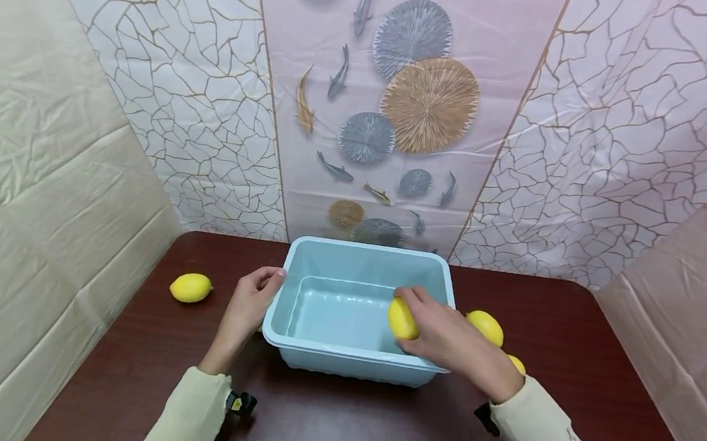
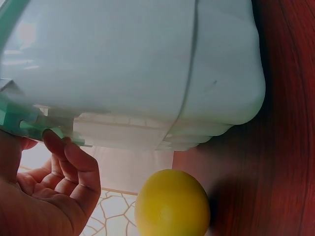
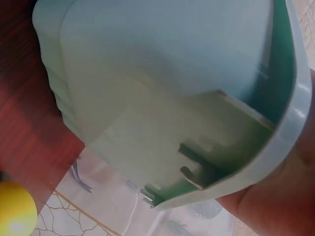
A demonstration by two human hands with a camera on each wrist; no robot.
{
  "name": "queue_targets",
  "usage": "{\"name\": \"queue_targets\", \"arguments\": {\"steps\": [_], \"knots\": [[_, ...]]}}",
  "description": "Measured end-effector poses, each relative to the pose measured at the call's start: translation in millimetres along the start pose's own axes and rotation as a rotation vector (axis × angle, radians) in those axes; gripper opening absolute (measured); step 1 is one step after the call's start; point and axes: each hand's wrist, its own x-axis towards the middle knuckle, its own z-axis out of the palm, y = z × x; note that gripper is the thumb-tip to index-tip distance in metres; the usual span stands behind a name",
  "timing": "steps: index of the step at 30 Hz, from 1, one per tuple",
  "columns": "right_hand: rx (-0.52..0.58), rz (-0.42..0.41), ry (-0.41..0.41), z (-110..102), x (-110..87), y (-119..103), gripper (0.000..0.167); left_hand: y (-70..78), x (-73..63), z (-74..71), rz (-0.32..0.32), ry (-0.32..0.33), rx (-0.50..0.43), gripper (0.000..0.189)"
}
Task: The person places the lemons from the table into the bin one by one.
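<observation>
A light blue plastic basin [image 1: 352, 362] stands on the dark red table. At its left rim, my left hand [image 1: 254, 298] pinches the edge between thumb and curled fingers; the left wrist view shows those fingers [image 2: 81, 167] under the rim. My right hand [image 1: 451, 336] reaches over the right rim and grips a yellow lemon [image 1: 403, 319] above the basin floor. In the right wrist view the basin wall [image 3: 147, 59] hides that lemon and most of the hand. A lemon [image 2: 172, 204] rests on the table beside the basin's left side.
One lemon [image 1: 190, 288] lies farther left on the table [image 1: 334, 424]. Right of the basin are two more, one lemon [image 1: 485, 327] behind my right wrist and another lemon [image 1: 516, 364] partly covered by it. A patterned cloth [image 1: 357, 178] hangs behind the table.
</observation>
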Motion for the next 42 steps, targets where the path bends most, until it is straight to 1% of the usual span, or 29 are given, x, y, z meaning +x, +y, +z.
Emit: {"name": "queue_targets", "arguments": {"steps": [9,18,23,27,35,38,42], "knots": [[0.002,0.033,-0.148,-0.3,13.9,1.9,0.070,0.7,1.1,1.2,0.015,0.004,-0.001,0.040],[0.021,0.037,-0.220,3.4,29.4,5.3,0.068,1.1,1.3,-0.1,0.022,-0.002,0.006,0.043],[0.035,0.032,-0.281,5.9,35.0,5.9,0.066,0.6,0.6,0.2,0.017,-0.004,0.017,0.044],[0.044,0.038,-0.344,10.9,37.7,5.5,0.065,-0.9,-1.3,0.6,0.012,-0.004,0.023,0.043],[0.051,0.086,-0.494,17.0,39.6,5.2,0.058,-0.9,-1.8,0.9,0.020,-0.002,0.022,0.042],[0.050,0.080,-0.520,18.0,39.2,5.3,0.052,0.7,-1.8,0.7,0.021,-0.004,0.022,0.043],[0.036,0.054,-0.521,20.2,37.9,6.5,0.045,2.2,-1.4,0.4,0.020,-0.003,0.027,0.042]]}}
